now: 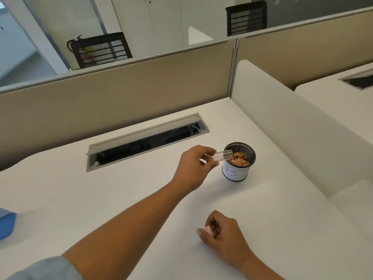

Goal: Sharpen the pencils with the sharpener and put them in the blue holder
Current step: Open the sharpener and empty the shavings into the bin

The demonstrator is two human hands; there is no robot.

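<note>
My left hand reaches across the white desk and pinches a clear plastic shavings cup, tipped with its mouth over a black mesh bin. The bin wears a white paper label and holds orange pencil shavings. My right hand rests near the desk's front, fingers curled round a small pink sharpener part. A blue object shows at the far left edge, mostly cut off. No pencils are in view.
A grey cable hatch lies open in the desk behind my left hand. Beige partition panels close the back, and a white divider stands on the right. Black mesh chairs are beyond the partition.
</note>
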